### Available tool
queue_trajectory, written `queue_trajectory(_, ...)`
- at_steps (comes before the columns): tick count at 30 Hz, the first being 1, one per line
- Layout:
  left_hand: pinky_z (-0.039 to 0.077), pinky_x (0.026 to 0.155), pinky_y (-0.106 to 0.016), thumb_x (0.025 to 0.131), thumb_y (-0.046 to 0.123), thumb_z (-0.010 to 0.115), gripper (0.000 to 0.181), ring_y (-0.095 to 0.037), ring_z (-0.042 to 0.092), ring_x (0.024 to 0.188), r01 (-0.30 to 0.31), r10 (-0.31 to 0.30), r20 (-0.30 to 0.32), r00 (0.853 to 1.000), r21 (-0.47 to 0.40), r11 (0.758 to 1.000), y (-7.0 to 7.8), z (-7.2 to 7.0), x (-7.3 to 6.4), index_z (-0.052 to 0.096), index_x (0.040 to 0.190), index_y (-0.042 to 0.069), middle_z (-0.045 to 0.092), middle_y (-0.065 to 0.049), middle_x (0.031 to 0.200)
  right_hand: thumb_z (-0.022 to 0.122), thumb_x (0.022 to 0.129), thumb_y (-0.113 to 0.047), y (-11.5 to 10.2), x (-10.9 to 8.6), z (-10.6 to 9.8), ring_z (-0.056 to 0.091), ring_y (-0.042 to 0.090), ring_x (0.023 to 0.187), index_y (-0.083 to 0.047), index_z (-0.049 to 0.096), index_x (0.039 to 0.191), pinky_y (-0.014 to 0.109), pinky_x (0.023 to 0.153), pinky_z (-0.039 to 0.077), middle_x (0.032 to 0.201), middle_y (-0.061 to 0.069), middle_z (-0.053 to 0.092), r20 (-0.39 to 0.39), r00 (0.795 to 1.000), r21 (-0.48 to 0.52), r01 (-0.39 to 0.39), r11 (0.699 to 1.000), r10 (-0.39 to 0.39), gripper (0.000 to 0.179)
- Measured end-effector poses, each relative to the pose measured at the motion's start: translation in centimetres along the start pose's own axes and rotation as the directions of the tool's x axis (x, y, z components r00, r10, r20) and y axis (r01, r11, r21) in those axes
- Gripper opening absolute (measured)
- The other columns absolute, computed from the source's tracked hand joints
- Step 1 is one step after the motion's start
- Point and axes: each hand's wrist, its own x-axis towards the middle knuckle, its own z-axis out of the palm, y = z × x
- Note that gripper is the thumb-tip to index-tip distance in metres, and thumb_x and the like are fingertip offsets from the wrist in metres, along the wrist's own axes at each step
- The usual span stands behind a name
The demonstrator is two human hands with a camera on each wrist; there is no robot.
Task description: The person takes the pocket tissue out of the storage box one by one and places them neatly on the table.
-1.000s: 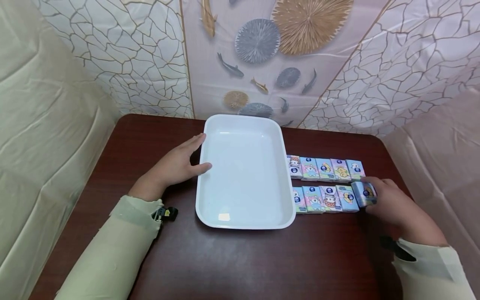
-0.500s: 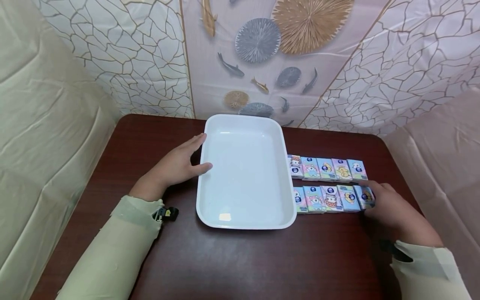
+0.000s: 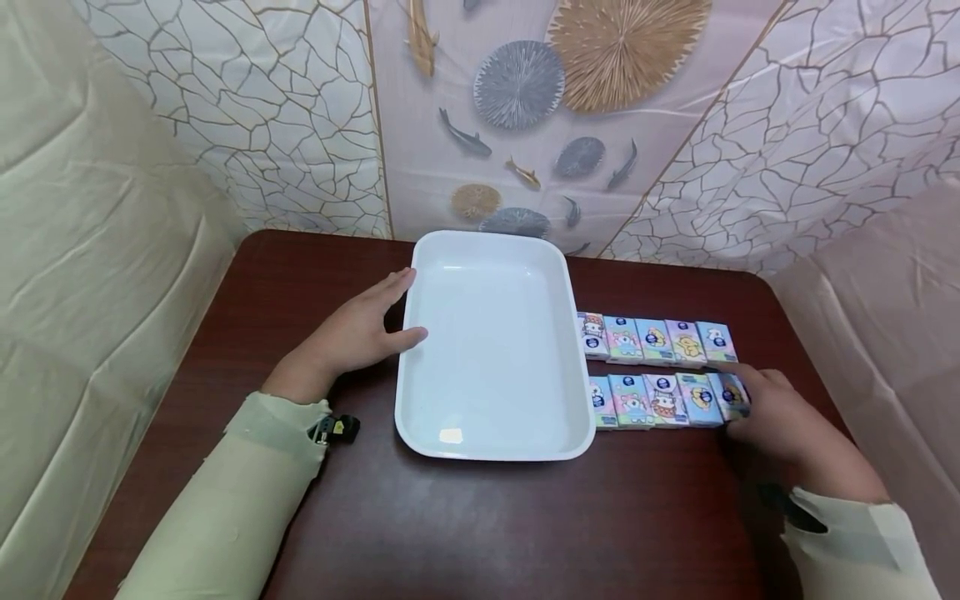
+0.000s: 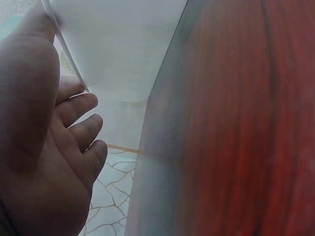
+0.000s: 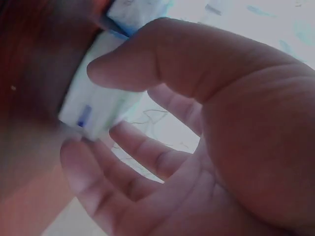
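Observation:
In the head view a white rectangular tray (image 3: 495, 350) lies on the dark table. My left hand (image 3: 352, 333) rests at its left side, thumb across the rim and forefinger tip touching the rim farther back. In the left wrist view the other fingers (image 4: 84, 132) are loosely bent beside the tray wall. My right hand (image 3: 783, 421) holds the tissue pack (image 3: 731, 395) at the right end of the near row. The right wrist view has the thumb on the side of this pack (image 5: 93, 105), with fingertips around its far side.
Two rows of small cartoon-printed tissue packs, a far row (image 3: 655, 340) and a near row (image 3: 632, 398), run along the tray's right side. The tray's rim partly hides their left ends. Patterned cloth (image 3: 517, 167) hangs behind the table (image 3: 480, 525).
The pack in my right hand has moved left and tilted down flat, ending against its neighbour in the near row. The left hand and tray have stayed put.

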Motion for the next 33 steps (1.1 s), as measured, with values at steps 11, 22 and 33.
queue_trajectory(11,0.027,0.130,-0.052,0.091,0.078,0.060,0.102,-0.016,0.010,0.165,-0.012,0.012,-0.013,1.000,0.022,1.000,0.2,-0.4,-0.4,0.013,0.170,0.033,0.008,0.018,0.176,0.082,0.087,-0.025,-3.7,-1.4,-1.3,0.043,0.056,0.127,0.000,0.051,0.148,0.079,0.096,0.042,0.149,0.037,0.039,-0.304,0.939,-0.073,0.146,0.987,-0.161,0.073)
queue_trajectory(22,0.028,0.130,-0.052,0.093,0.071,0.063,0.100,-0.016,0.009,0.165,-0.049,0.050,-0.020,0.999,0.046,0.998,0.8,-1.2,-0.7,0.016,0.170,0.027,0.010,0.013,0.177,0.081,0.090,-0.023,-9.6,-2.0,-1.4,0.043,0.050,0.137,-0.009,0.059,0.142,0.076,0.101,0.043,0.155,0.022,0.045,-0.458,0.842,-0.042,0.301,0.953,-0.286,0.058)
queue_trajectory(33,0.025,0.131,-0.054,0.093,0.073,0.062,0.103,-0.019,0.005,0.166,-0.052,0.056,-0.037,0.998,0.088,0.995,2.7,-1.9,-0.6,0.014,0.170,0.026,0.008,0.009,0.178,0.081,0.092,-0.031,-15.4,-0.9,-1.3,0.046,0.046,0.143,-0.017,0.058,0.150,0.072,0.099,0.052,0.165,0.014,0.041,-0.453,0.801,-0.074,0.404,0.912,-0.391,0.064)
